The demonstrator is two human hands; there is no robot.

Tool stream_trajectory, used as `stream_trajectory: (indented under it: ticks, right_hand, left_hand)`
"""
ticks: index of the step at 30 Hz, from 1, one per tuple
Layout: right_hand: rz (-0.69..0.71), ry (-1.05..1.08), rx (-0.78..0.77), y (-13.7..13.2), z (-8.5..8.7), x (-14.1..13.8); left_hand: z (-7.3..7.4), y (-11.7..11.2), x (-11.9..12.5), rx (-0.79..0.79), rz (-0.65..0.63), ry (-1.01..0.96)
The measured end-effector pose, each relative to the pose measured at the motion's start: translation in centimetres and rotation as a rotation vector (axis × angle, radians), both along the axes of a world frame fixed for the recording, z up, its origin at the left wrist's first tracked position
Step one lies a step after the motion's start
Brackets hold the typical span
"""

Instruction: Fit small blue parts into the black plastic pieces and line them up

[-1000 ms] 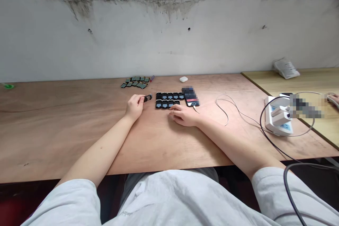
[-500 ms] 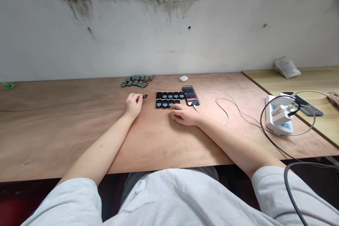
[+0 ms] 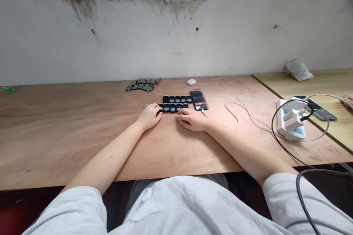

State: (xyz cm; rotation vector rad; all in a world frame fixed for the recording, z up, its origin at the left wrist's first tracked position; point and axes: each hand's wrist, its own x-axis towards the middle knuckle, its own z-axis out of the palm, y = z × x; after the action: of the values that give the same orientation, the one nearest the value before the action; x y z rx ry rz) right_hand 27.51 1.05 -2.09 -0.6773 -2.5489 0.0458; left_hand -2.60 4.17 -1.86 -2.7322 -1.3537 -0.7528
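My left hand (image 3: 150,115) lies on the wooden table (image 3: 68,136), fingers curled around a thin black tool (image 3: 160,106). The tool's tip is at the left end of the front row of small black modules (image 3: 173,107), and a small blue bit (image 3: 145,105) shows behind the knuckles. A second row of modules (image 3: 177,99) lies just behind the first. My right hand (image 3: 191,119) rests flat and holds nothing, its fingertips at the right end of the front row.
A phone (image 3: 199,101) with a white cable (image 3: 231,112) lies right of the modules. Behind are a pile of green boards (image 3: 141,85) and a white case (image 3: 191,81). At the right stand a power strip (image 3: 292,123), black cables and another table, where another person's hand (image 3: 348,100) shows.
My left hand has moved right and nearer, bringing the black tool from open table to the left end of the front module row. My right hand has stayed put.
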Motion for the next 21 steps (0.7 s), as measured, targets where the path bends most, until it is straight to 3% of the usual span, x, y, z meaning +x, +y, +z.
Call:
stream_trajectory:
  ticks: [10,21]
  right_hand:
    - [-0.072,-0.036,0.038,-0.1,0.2,0.0]
    - [-0.618,-0.004,0.056,0.9,-0.2,0.1]
  left_hand:
    - [0.3,-0.5,0.2,-0.013,-0.132,-0.042]
    - [0.4,-0.9,0.5,-0.038,-0.184,-0.052]
